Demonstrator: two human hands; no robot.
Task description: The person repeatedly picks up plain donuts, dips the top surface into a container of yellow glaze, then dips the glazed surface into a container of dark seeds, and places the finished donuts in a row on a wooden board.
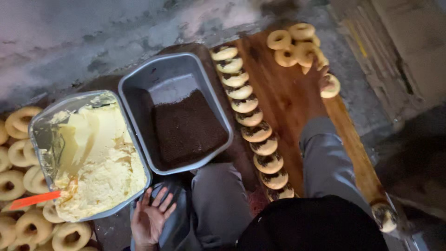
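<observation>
My left hand (149, 217) lies open, palm up, just below the corner of a metal tray of pale yellow cream (100, 158). My right hand (325, 83) reaches far out over a wooden board (288, 102) and grips a plain ring-shaped pastry (331, 87). A pile of plain rings (297, 44) sits at the board's far end. Along the board's left edge runs a row of several rings topped with dark crumbs (255, 132). A second metal tray (139, 88) between the cream and the board holds dark chocolate crumbs (188, 128).
Several plain rings (21, 186) lie heaped at the left beside the cream tray. An orange spatula handle (35, 200) sticks out of the cream. A grey concrete wall runs along the top. A cardboard box (404, 51) stands at the right.
</observation>
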